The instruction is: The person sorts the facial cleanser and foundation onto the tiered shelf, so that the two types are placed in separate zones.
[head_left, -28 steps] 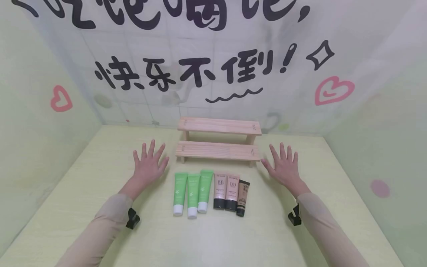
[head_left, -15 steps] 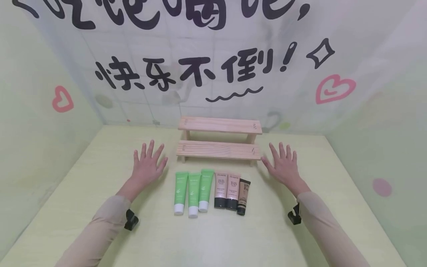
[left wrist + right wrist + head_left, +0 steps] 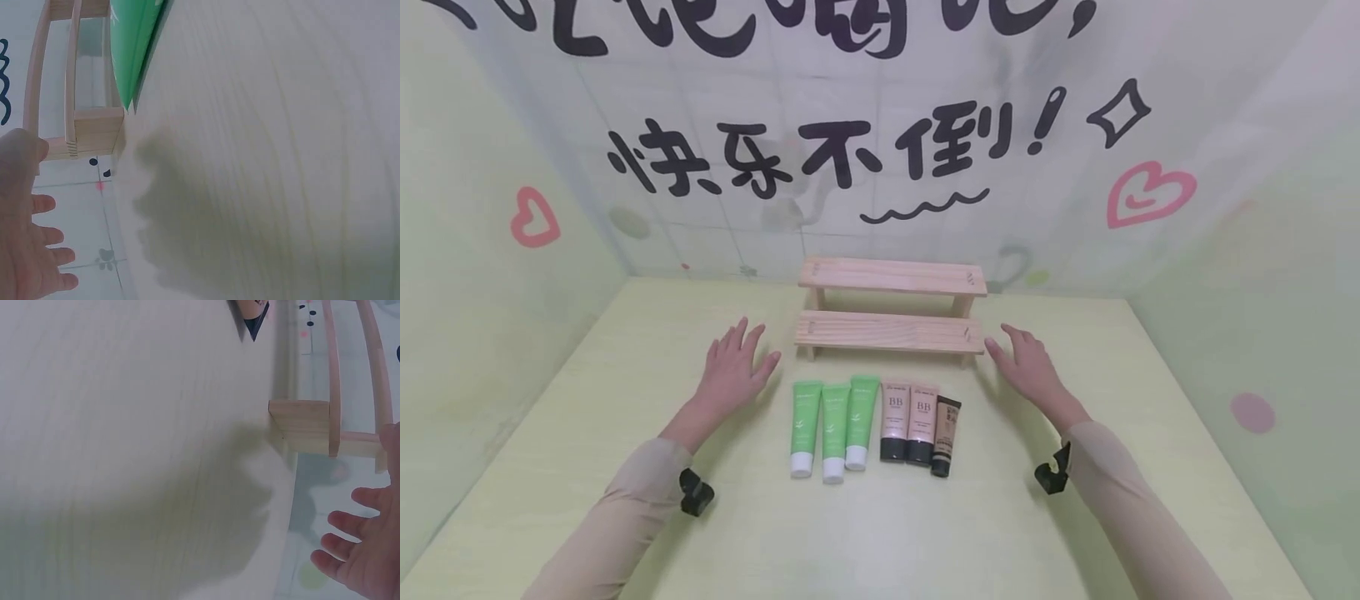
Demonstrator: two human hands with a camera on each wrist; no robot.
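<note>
My left hand [image 3: 732, 368] hovers over the table to the left of a two-tier wooden stand [image 3: 887, 331], its fingers loosely bent around nothing. On the stand's other side is my right hand [image 3: 1032, 371], likewise holding nothing, its thumb close to the lower step's right end. In front of the stand lie several tubes in a row, caps toward me. Three are green tubes [image 3: 806, 427] with white caps. Beside them are two pink BB cream tubes [image 3: 895, 421] with black caps. A smaller tan tube [image 3: 946, 435] with a black cap lies at the right end.
The pale yellow table [image 3: 880, 542] is bounded by a printed back wall [image 3: 737, 217] with black lettering. Side walls stand at left and right. A black wrist mount [image 3: 696, 492] sits under the left sleeve, and another black mount [image 3: 1052, 471] under the right.
Both hands had their fingers spread wide and have now relaxed into a looser bend. My right hand has shifted slightly left. The tubes and the stand have not been moved.
</note>
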